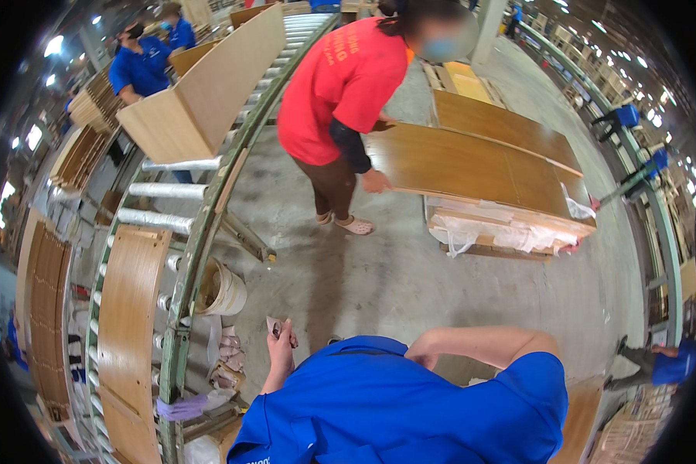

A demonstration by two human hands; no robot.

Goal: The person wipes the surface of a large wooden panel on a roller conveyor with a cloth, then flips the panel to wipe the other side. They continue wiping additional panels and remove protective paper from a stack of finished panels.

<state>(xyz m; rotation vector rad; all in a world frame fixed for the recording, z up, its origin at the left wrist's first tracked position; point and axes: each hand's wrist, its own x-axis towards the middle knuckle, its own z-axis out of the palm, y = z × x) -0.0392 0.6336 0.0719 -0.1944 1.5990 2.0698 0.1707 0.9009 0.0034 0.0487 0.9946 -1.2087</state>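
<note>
My left hand (284,343) is raised in front of my waist, its fingers closed round a small pinkish-brown folded sheet (273,325). Whether that is paper or sandpaper is too small to tell. My right hand (423,355) rests against the front of my blue shirt at waist height, elbow bent outward. The shirt and wrist hide its fingers. Down to the left, several similar pinkish crumpled pieces (230,352) lie beside the conveyor's green frame.
On the left runs a roller conveyor (156,220) bearing a brown wooden panel (131,332) and a large open wooden case (201,100). A bucket (226,290) stands beside it. Ahead, a person in red (340,85) holds the end of a brown board (472,166) on a wrapped stack.
</note>
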